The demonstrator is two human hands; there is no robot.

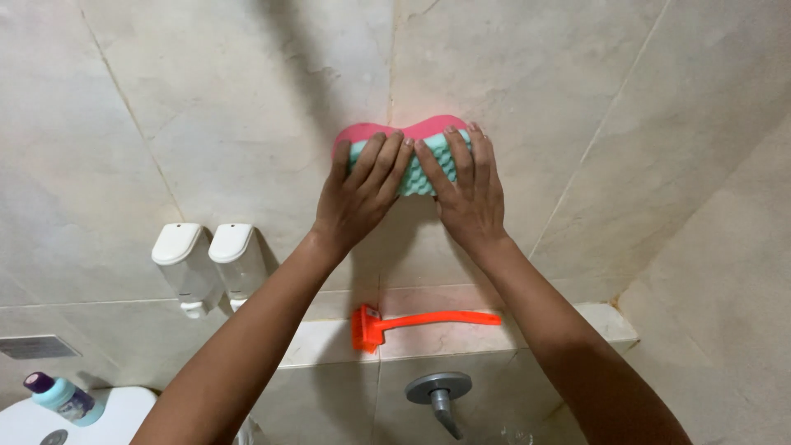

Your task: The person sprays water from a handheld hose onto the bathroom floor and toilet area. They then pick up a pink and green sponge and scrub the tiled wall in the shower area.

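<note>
Both hands press a pink-and-teal sponge [412, 152] flat against the marble wall tile [231, 107], just beside a vertical grout line. The left hand [362, 194] covers the sponge's left half, fingers spread over its dimpled teal face; the right hand [470, 189] covers the right half, fingertips reaching the pink upper edge. Each grip is laid flat on the sponge rather than curled around it. Bare tile lies open above and to both sides. Below, an orange brush [412, 323] lies along the ledge [593, 317], close to its front edge. Two white dispensers [210, 264] hang lower left, well apart, and a grey tap [441, 391] sits under the ledge.
</note>
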